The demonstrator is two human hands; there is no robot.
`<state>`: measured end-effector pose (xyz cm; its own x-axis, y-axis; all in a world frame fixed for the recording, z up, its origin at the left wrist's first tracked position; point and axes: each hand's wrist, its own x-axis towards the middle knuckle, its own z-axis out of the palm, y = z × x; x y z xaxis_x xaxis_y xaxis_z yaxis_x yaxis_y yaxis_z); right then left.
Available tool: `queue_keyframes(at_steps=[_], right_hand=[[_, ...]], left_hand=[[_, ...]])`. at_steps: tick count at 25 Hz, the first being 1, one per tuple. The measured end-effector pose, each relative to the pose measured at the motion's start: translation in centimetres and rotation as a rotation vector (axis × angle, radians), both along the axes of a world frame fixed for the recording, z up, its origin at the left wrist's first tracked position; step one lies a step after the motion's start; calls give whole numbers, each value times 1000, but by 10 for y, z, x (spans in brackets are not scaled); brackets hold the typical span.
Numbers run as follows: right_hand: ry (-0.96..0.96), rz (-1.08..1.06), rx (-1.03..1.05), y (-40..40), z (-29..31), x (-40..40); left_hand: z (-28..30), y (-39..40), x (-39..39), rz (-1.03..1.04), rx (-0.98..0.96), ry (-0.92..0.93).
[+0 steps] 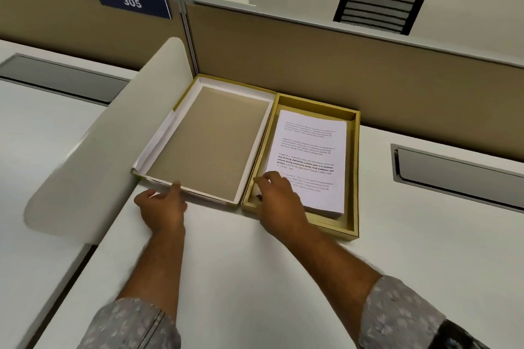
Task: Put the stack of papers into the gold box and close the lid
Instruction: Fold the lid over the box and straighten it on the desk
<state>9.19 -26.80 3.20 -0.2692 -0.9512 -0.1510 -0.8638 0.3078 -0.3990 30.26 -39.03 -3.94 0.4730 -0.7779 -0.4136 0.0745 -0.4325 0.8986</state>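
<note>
The stack of papers (310,160) already lies inside the gold box (355,178), right of centre in the frame, printed side up, with a gap of bare box floor at its upper end. So the loading looks done and the closing is the step in hand. The lid (209,142) lies open and flat just left of the box, inner side up. The left hand (161,207) rests at the lid's near edge, fingers loosely spread, one fingertip touching the rim. The right hand (279,201) covers the stack's lower left corner, fingers curled together; whether it pinches any sheets I cannot tell. Next, the lid wants lifting at its left edge and swinging rightward over the box.
</note>
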Motion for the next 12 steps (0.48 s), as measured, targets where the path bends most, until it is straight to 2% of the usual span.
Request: queue_keyframes(at_steps=[3,6,10,12], right_hand=[[-36,15,6,4,-1,11],[-101,-6,-4,7,2,12],[-172,-27,-14,9,11,8],[-194,-47,-18,10,15,5]], left_hand=[[5,-8,10,-156,27,-75],[13,-11,12,-183,51,-76],[25,-14,12,-190,185,195],[26,-13,9,-221,217,238]])
